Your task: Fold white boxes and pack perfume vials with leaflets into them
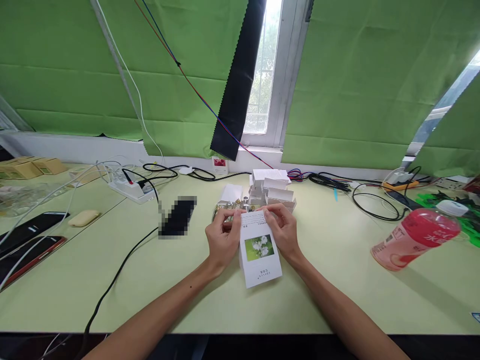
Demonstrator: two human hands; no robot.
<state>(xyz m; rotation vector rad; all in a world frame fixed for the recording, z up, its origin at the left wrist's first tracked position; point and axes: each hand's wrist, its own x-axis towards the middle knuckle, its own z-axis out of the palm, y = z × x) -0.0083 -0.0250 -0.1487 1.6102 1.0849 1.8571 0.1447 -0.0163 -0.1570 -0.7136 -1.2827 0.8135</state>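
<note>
A white paper carton (262, 272) printed with white flowers on green is held over the table, its print upside down to me. My left hand (224, 237) pinches its far left edge between thumb and fingers. At the far right edge, my right hand (283, 231) grips it the same way. Just beyond my hands stand several small white boxes (270, 186), some with open flaps. Shiny metal-capped small items (243, 202) lie beside them, partly hidden by my fingers and the carton.
A pink drink bottle (416, 237) lies tilted on the right. On the left are a pixelated dark object (178, 216), a power strip (133, 190), phones (32, 260) and a pale yellow case (84, 218). A black cable (116, 272) crosses the table; coiled cables (328, 181) lie at the back.
</note>
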